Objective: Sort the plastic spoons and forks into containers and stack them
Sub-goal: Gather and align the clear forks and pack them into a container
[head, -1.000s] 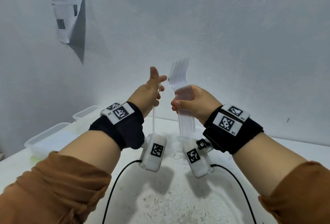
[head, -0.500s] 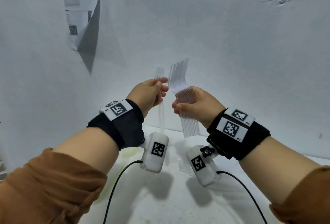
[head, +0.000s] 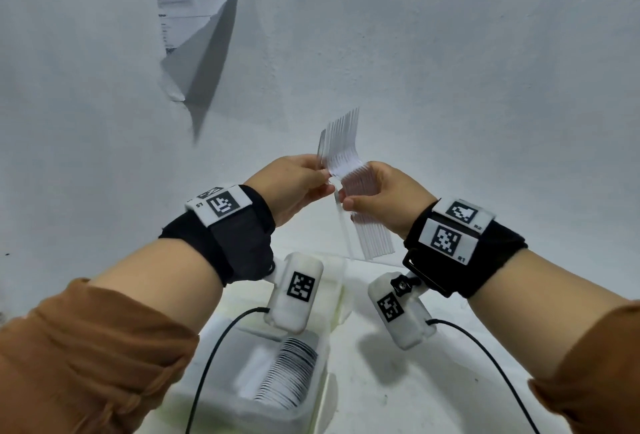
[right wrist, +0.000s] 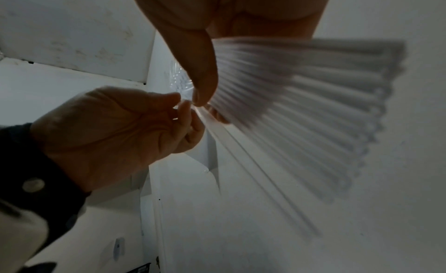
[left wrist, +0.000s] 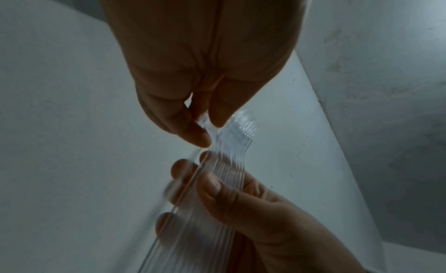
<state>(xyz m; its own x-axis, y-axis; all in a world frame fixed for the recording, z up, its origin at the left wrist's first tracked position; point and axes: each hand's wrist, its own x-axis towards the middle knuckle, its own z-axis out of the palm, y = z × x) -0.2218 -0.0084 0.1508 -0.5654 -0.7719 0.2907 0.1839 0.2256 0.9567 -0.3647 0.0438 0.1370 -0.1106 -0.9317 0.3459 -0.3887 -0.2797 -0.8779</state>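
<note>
My right hand grips a nested stack of clear plastic forks by the handles, tines up, held in the air before the wall. My left hand pinches one more clear fork at its neck and holds it against the left side of the stack. In the left wrist view the left hand's thumb and finger pinch the fork's neck just above the right hand. The right wrist view shows the stack's handles fanned out below the thumb. Below my arms a clear container holds a row of stacked spoons.
A second clear container sits on the white table behind the first one. Black cables run from both wrist cameras toward me. A paper sheet peels off the white wall at upper left.
My left hand has brought its single fork rightward until it meets the stack in my right hand. The head view has dropped, and the container of spoons now shows.
</note>
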